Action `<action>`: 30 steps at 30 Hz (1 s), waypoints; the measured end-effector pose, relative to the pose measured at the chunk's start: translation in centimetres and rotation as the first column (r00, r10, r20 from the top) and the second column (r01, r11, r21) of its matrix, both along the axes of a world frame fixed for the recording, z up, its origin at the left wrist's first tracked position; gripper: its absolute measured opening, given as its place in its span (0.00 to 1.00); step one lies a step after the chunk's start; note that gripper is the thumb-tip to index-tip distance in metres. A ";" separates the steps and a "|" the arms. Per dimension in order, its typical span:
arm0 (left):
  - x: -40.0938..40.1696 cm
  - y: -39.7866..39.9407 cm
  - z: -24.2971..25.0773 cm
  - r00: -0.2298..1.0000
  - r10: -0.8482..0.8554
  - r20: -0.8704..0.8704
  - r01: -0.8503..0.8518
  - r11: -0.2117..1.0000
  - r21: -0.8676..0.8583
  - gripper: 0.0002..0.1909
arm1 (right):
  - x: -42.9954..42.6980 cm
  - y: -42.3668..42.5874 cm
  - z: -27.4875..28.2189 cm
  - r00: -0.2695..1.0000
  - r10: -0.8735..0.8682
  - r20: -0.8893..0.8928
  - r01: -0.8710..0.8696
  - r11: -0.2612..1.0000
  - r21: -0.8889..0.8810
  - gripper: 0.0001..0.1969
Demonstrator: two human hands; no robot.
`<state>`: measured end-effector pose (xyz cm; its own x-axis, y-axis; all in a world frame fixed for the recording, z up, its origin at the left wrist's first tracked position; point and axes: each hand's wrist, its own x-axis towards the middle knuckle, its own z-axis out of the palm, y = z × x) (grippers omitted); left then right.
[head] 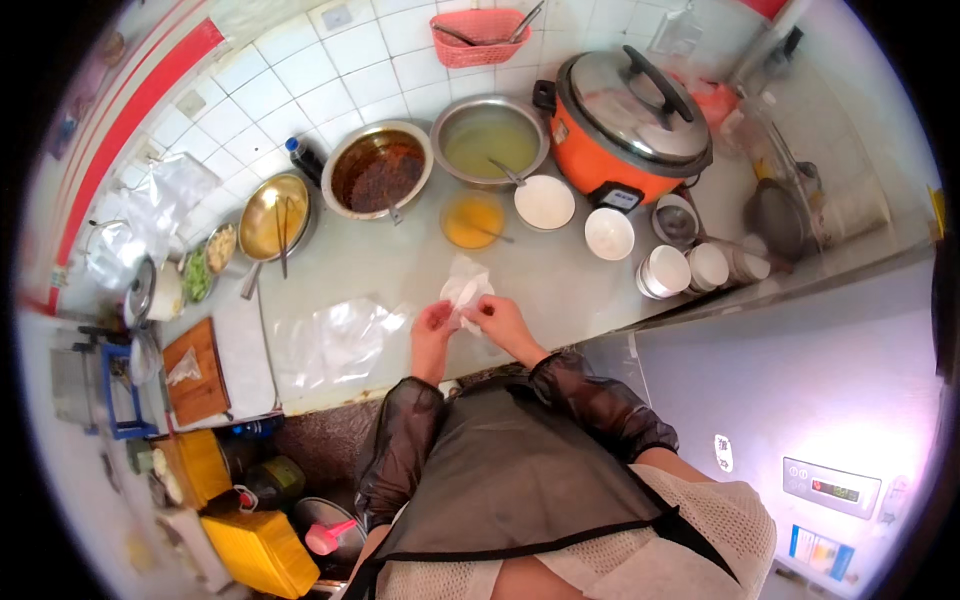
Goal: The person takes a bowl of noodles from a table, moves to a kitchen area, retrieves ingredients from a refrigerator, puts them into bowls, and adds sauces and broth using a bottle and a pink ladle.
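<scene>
A thin, whitish translucent plastic piece [466,276], perhaps a small bag, is held over the counter between my fingertips. My left hand [430,337] pinches its left side. My right hand [501,324] grips the right side with thumb and bent fingers. Beyond it stands a clear bowl [472,219] of yellow liquid with a spoon in it. A white bowl [545,202] with pale contents sits to the right of that. On the counter left of my hands lies a sheet of clear plastic [337,337], possibly bags.
Along the wall stand a steel basin of dark red sauce [379,174], a basin of greenish liquid [491,144] and an orange rice cooker [626,124]. Stacked white bowls [666,271] line the right edge. A wooden chopping board [196,375] and a pan with tongs [274,210] are left.
</scene>
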<state>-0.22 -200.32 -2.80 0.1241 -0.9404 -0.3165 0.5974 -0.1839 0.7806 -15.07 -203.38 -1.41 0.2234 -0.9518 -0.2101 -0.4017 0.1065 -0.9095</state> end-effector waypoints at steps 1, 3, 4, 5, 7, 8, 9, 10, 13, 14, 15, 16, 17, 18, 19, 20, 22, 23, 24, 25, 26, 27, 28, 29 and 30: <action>0.4 0.4 -1.0 0.971 -0.156 0.182 0.139 0.985 0.105 0.19 | 0.0 0.0 -0.7 0.997 -0.032 0.073 0.035 0.999 -0.040 0.10; 0.4 0.4 -1.0 0.883 -0.325 0.338 0.255 0.938 0.235 0.17 | 0.0 0.0 -1.5 0.987 -0.066 0.146 0.077 0.994 -0.074 0.11; 0.3 0.3 -1.0 0.883 -0.348 0.315 0.275 0.927 0.254 0.16 | 0.0 0.0 -1.9 1.000 0.001 0.030 0.004 0.987 -0.162 0.11; 0.2 0.3 -0.8 0.884 -0.366 0.291 0.290 0.917 0.273 0.14 | 0.2 0.1 -1.7 0.994 0.064 -0.093 -0.085 0.967 -0.238 0.12; 0.9 0.5 -1.2 0.940 -0.268 0.211 0.204 0.937 0.282 0.12 | -0.4 -0.2 -1.3 0.988 0.138 0.063 -0.136 0.990 -0.031 0.10; 1.3 0.4 -1.4 0.977 -0.169 0.129 0.125 0.948 0.291 0.10 | -1.1 -0.5 -1.0 0.960 0.169 0.223 -0.208 0.964 0.164 0.08; 1.7 0.3 -1.4 0.977 -0.167 0.129 0.124 0.949 0.291 0.10 | -1.8 -0.9 -2.0 0.960 0.170 0.224 -0.209 0.964 0.164 0.08; 2.3 0.1 -1.5 0.984 -0.077 -0.161 0.117 0.959 0.258 0.09 | -2.6 -1.3 -3.8 0.922 -0.085 0.378 -0.018 0.965 0.260 0.07; 4.4 0.0 -3.2 0.938 -0.058 -0.343 0.145 0.962 0.233 0.09 | -4.8 -3.2 -5.3 0.483 -0.645 0.592 0.201 0.739 0.643 0.09; 4.9 0.2 -4.5 0.959 -0.148 -0.242 0.208 0.947 0.243 0.10 | -5.6 -3.7 -5.6 0.073 -0.863 0.500 0.137 0.505 0.852 0.10; 5.2 0.1 -6.7 0.986 -0.164 0.028 0.147 0.938 0.314 0.10 | -6.5 -4.2 -7.7 0.087 -0.868 0.489 0.131 0.497 0.858 0.10; 4.5 -0.7 -9.0 0.895 -0.126 0.428 0.000 0.960 0.281 0.09 | -7.8 -4.8 -11.1 0.206 -0.766 0.609 0.009 0.624 0.782 0.13; 3.7 -1.7 -11.1 0.652 -0.074 0.755 -0.119 0.973 0.198 0.08 | -8.2 -4.9 -13.2 0.300 -0.634 0.713 -0.129 0.714 0.689 0.16; 3.7 -2.4 -12.3 0.523 -0.055 0.850 -0.167 0.972 0.166 0.09 | -6.7 -4.8 -13.3 0.311 -0.634 0.708 -0.146 0.704 0.695 0.16; 4.1 -3.2 -13.3 0.379 -0.038 0.925 -0.208 0.970 0.125 0.11 | -4.5 -4.7 -12.8 0.661 -0.557 0.502 0.128 0.743 0.657 0.17; 5.5 -3.4 -15.5 0.368 -0.022 0.929 -0.247 0.961 0.121 0.11 | -2.2 -4.6 -12.0 0.876 -0.452 0.169 0.325 0.812 0.485 0.19; 5.9 -5.6 -19.4 0.485 -0.040 0.874 -0.071 0.994 0.084 0.14 | -1.6 -6.1 -13.4 0.934 -0.350 0.075 0.295 0.870 0.395 0.20; 3.6 -7.2 -18.7 0.501 -0.069 0.863 -0.020 0.996 0.091 0.14 | -3.4 -7.3 -15.3 0.950 -0.305 -0.065 0.309 0.895 0.322 0.21; 2.1 -7.8 -16.4 0.512 -0.275 0.814 0.107 0.960 0.257 0.18 | -4.2 -7.8 -16.2 0.941 -0.328 -0.083 0.337 0.881 0.332 0.21; 1.8 -7.6 -14.7 0.498 -0.451 0.741 0.202 0.891 0.407 0.21 | -3.8 -8.2 -16.0 0.946 -0.316 -0.076 0.324 0.903 0.283 0.21; 2.5 -7.1 -14.8 0.500 -0.444 0.743 0.190 0.894 0.407 0.21 | -3.0 -8.5 -15.3 0.954 -0.294 -0.059 0.300 0.927 0.224 0.22; 3.4 -6.5 -14.9 0.650 -0.441 0.619 0.225 0.889 0.398 0.22 | -2.4 -8.8 -14.5 0.957 -0.286 -0.055 0.291 0.930 0.224 0.22; 4.0 -5.9 -15.0 0.772 -0.429 0.468 0.261 0.887 0.381 0.24 | -2.0 -9.1 -13.7 0.966 -0.257 0.040 0.219 0.888 0.404 0.20; 3.4 -5.8 -14.4 0.771 -0.435 0.465 0.274 0.886 0.375 0.24 | -2.5 -9.6 -13.4 0.958 -0.258 0.128 0.144 0.816 0.560 0.20; 2.9 -5.2 -13.1 0.829 -0.440 0.345 0.340 0.886 0.315 0.26 | -3.1 -9.6 -13.3 0.955 -0.268 0.124 0.157 0.815 0.558 0.20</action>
<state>2.72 -205.55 -15.86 -0.0761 -0.8426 -0.5331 0.0858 -0.5382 0.8384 -18.14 -212.96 -14.68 0.1167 -0.7280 -0.6756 -0.1392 0.6615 -0.7369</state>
